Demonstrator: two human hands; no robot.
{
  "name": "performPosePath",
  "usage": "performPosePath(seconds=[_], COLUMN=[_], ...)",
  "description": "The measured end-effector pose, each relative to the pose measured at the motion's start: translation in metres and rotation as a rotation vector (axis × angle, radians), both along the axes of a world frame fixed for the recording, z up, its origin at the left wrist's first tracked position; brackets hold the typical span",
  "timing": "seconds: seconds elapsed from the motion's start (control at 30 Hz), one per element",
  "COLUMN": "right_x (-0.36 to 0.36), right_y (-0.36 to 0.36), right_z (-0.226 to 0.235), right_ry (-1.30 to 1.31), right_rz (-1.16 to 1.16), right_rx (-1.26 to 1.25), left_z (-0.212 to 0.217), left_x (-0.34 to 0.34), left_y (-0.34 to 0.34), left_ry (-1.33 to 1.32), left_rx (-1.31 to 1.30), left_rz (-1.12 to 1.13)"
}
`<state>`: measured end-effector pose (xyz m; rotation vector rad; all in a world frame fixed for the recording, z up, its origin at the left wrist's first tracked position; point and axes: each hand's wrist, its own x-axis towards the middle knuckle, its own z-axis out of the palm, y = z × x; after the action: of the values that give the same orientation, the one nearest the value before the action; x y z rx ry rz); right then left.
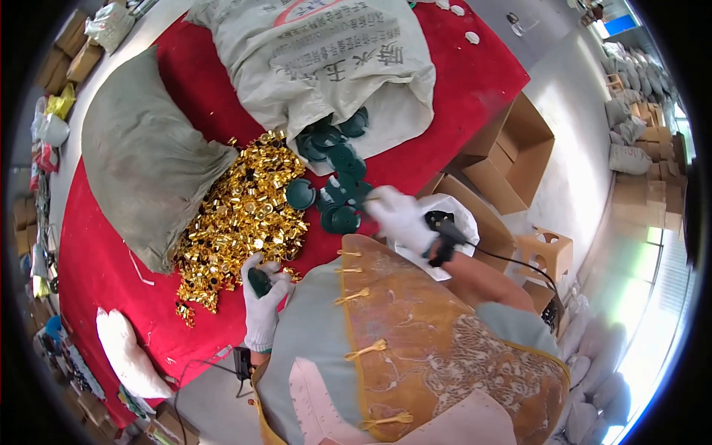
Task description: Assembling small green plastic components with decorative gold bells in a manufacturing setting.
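Observation:
My left hand (264, 300), in a white glove, is beside the near edge of a pile of shiny gold pieces (256, 200). Its fingers curl around a dark green piece (259, 282) that looks like the plastic discs, partly hidden by the glove. My right hand (400, 215), also gloved in white, reaches to several dark green round plastic discs (341, 219). Motion blurs its fingers, so I cannot tell whether they grip a disc. More discs spill from the mouth of a white woven sack (334, 67).
A grey-green sack (141, 163) lies left of the gold pile on the red tablecloth (85, 259). A white bundle (126, 356) rests at the near left. Right of the table are an open cardboard box (512, 159), a white bag (460, 215) and a tan stool (547, 252).

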<state>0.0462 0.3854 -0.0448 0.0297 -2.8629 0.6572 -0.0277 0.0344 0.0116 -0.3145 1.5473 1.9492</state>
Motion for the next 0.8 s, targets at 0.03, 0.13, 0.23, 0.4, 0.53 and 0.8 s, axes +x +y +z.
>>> performPosePath(seconds=[0.03, 0.13, 0.23, 0.4, 0.53, 0.8], right_x=[0.021, 0.061, 0.074, 0.043, 0.014, -0.031], right_y=[0.019, 0.055, 0.062, 0.028, -0.015, -0.091], right_z=[-0.003, -0.008, -0.014, -0.008, 0.014, 0.061], right_ry=[-0.067, -0.452, -0.401, -0.392, -0.378, -0.271], right_rz=[-0.090, -0.585, -0.790, -0.641, -0.424, 0.025], right_rx=[0.080, -0.574, -1.150, -1.161, -1.064, -0.741], left_z=[0.001, 0.006, 0.011, 0.012, 0.007, 0.011], left_x=[-0.003, -0.015, -0.016, -0.018, -0.022, -0.045], left_y=[0.001, 0.005, 0.016, 0.019, 0.015, 0.008], left_ry=[-0.013, -0.026, -0.075, -0.198, -0.114, -0.002], left_rx=[-0.029, 0.007, 0.147, 0.100, 0.121, 0.238], left_rz=[-0.009, -0.009, 0.015, -0.003, -0.093, -0.323])
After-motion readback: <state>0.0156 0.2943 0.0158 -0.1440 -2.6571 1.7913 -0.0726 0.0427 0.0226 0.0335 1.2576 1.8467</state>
